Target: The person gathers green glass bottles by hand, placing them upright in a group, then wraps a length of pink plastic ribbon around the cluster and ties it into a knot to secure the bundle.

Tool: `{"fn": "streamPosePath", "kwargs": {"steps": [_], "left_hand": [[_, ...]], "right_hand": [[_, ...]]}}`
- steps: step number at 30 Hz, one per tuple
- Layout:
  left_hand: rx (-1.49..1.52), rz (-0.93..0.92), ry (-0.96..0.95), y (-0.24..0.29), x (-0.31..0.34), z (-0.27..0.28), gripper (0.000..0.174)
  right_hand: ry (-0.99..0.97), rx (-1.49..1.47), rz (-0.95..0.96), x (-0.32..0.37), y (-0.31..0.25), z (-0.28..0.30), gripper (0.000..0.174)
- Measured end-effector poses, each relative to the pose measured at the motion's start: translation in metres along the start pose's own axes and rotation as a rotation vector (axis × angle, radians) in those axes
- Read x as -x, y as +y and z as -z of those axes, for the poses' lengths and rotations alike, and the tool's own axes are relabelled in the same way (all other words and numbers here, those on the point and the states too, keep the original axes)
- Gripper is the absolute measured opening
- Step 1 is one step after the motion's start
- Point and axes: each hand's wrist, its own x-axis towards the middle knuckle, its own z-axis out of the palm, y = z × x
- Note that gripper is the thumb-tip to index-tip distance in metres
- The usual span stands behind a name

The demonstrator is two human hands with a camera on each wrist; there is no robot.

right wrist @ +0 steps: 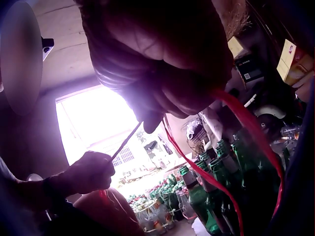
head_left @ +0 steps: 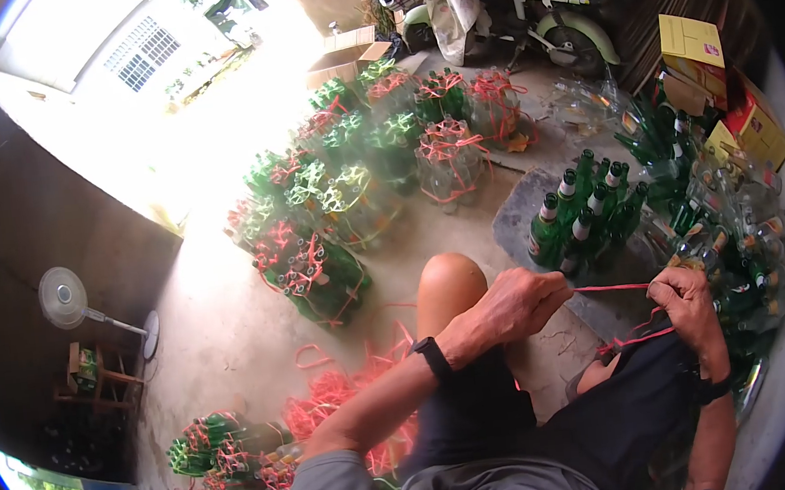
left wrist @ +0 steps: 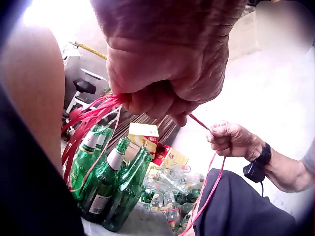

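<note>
A red plastic string point(head_left: 612, 287) runs taut between the two hands, above the person's lap. My left hand point(head_left: 519, 306) grips one end; in the left wrist view several red strands point(left wrist: 91, 120) hang out of that curled fist point(left wrist: 165, 64). My right hand point(head_left: 686, 304) pinches the other end, and loose red string point(right wrist: 204, 174) trails below it in the right wrist view. Just beyond the hands, a group of upright green bottles point(head_left: 583, 212) stands on a grey slab point(head_left: 515, 219); neither hand touches them.
Bundles of bottles tied with string point(head_left: 320, 276) stand on the floor ahead. Loose bottles point(head_left: 741, 230) lie in a pile at the right, beside yellow boxes point(head_left: 691, 39). A red string heap point(head_left: 332, 397) lies at the left of the legs. A fan point(head_left: 64, 297) and a scooter point(head_left: 571, 34) stand farther off.
</note>
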Motion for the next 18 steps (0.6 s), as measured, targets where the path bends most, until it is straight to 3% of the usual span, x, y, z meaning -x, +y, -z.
{"fn": "streamPosePath", "kwargs": {"steps": [2, 8, 12, 15, 18], "left_hand": [[0.089, 0.116, -0.062, 0.010, -0.006, 0.007, 0.019], [0.176, 0.231, -0.063, -0.006, -0.022, 0.006, 0.026], [0.221, 0.284, -0.021, -0.019, -0.035, -0.002, 0.029], [0.217, 0.186, -0.016, -0.043, -0.049, -0.009, 0.029], [0.208, 0.252, -0.069, -0.043, -0.065, 0.002, 0.031]], "right_hand": [[0.001, -0.011, -0.030, -0.004, 0.004, 0.007, 0.018], [0.080, 0.134, 0.089, -0.027, 0.031, 0.033, 0.021], [0.150, 0.124, 0.090, -0.043, 0.049, 0.045, 0.023], [0.135, 0.152, 0.005, -0.054, 0.036, 0.053, 0.023], [0.155, 0.137, 0.097, -0.072, 0.059, 0.060, 0.022]]}}
